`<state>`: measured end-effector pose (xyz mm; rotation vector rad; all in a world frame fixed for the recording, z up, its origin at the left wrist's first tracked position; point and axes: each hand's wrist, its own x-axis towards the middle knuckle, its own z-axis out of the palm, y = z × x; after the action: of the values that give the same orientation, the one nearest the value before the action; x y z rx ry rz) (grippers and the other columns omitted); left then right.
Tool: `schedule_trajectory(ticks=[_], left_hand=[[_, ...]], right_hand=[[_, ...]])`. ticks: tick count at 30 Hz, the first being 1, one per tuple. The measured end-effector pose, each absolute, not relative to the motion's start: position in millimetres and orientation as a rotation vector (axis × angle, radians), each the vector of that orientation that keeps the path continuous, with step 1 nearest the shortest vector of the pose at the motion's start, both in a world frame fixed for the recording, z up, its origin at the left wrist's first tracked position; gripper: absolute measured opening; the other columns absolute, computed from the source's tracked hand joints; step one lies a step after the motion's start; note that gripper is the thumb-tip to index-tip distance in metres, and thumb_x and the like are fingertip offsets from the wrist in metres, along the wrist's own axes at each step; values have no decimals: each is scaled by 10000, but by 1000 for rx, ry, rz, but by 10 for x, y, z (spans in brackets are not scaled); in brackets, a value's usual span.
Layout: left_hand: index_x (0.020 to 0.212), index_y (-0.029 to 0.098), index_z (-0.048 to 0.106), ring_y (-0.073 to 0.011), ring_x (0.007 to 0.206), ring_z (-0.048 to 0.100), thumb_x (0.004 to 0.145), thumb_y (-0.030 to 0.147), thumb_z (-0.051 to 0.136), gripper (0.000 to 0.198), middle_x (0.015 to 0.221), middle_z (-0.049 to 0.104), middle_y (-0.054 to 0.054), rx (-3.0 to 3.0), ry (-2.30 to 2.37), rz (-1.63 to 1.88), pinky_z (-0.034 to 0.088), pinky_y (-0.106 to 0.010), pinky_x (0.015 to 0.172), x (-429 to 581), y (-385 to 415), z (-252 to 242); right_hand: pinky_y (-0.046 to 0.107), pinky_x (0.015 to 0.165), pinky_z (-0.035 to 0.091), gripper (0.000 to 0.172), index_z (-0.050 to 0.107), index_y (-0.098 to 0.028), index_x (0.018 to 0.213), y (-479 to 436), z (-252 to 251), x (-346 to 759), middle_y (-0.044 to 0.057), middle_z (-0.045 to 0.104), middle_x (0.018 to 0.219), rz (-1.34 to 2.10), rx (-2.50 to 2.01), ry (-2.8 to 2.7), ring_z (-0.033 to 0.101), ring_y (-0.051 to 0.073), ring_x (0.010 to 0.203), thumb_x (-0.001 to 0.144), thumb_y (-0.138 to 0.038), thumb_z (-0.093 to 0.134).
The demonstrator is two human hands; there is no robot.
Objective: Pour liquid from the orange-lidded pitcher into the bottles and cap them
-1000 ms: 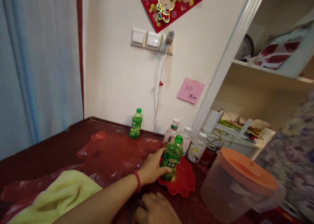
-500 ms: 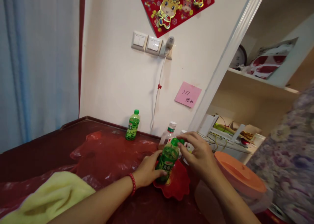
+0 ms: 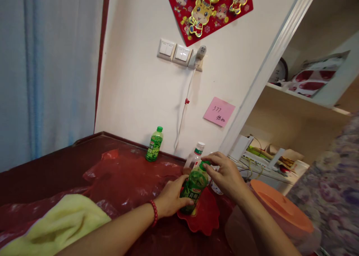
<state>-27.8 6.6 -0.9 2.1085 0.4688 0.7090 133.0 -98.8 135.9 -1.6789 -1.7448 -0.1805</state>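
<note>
If the left hand (image 3: 171, 199) squeezes too hard, the thin plastic wall of the green bottle (image 3: 194, 191) could buckle; too slack a hold might let the bottle turn along with its green cap (image 3: 203, 165). The left hand curls around the bottle's body, thumb on the near side, and the right hand (image 3: 226, 173) has its fingertips closed on the cap. The bottle stands over the left part of the red dish (image 3: 204, 221); whether its base sits flat I cannot tell, and an uneven footing could make it tip. A bump towards the far side might topple the clear bottle (image 3: 197, 154) just beyond. The green bottle is smooth and rounded, the dish wavy-edged. To the left, crinkled red plastic film (image 3: 126, 179) shines on the dark desk (image 3: 42, 179), and a soft yellow towel (image 3: 67, 222) lies in folds nearer
</note>
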Motion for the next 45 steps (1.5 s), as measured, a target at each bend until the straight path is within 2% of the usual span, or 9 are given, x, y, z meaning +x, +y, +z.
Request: schedule_trajectory(ticks=[8, 20, 28, 34, 38, 45], left_hand=[[1384, 287, 514, -330, 1192, 602, 706, 315, 789, 732, 1321, 663, -59, 2121, 493, 701, 462, -414, 1011, -275, 74, -26], [1401, 283, 509, -332, 1205, 587, 710, 319, 788, 746, 1319, 659, -67, 2134, 531, 670, 440, -428, 1039, -282, 53, 8], [1379, 288, 526, -337, 1213, 598, 708, 324, 792, 723, 1325, 661, -72, 2133, 513, 674, 447, -428, 1041, -289, 46, 28], [1377, 291, 523, -334, 1219, 590, 710, 324, 792, 720, 1321, 665, -54, 2140, 504, 675, 439, -427, 1047, -283, 59, 13], [1410, 296, 496, -334, 1233, 576, 718, 335, 787, 752, 1346, 649, -57, 2142, 501, 693, 431, -430, 1053, -278, 76, -27], [1398, 300, 508, -333, 1194, 591, 719, 337, 780, 732, 1321, 660, -49, 2137, 498, 681, 448, -417, 1017, -296, 66, -10]], right_hand=[[343, 785, 493, 242, 756, -197, 1033, -979, 1421, 1326, 75, 670, 973, -151, -1755, -1764, 644, 188, 837, 887, -279, 582], [333, 744, 473, 251, 779, -232, 1050, -964, 1410, 1327, 47, 604, 863, -172, -1813, -1734, 611, 187, 790, 901, -319, 596], [332, 757, 459, 338, 743, -202, 1150, -1025, 1431, 1343, 54, 599, 900, -155, -1871, -1775, 604, 189, 820, 920, -297, 514], [333, 716, 423, 250, 697, -185, 916, -969, 1371, 1316, 45, 618, 823, -185, -1886, -1664, 579, 204, 768, 903, -389, 553], [307, 614, 365, 330, 595, -207, 778, -928, 1312, 1281, 13, 584, 685, -181, -1965, -1517, 542, 192, 654, 884, -519, 566], [312, 636, 367, 340, 618, -197, 784, -920, 1251, 1266, 37, 598, 720, -237, -1902, -1486, 547, 202, 687, 877, -516, 541]])
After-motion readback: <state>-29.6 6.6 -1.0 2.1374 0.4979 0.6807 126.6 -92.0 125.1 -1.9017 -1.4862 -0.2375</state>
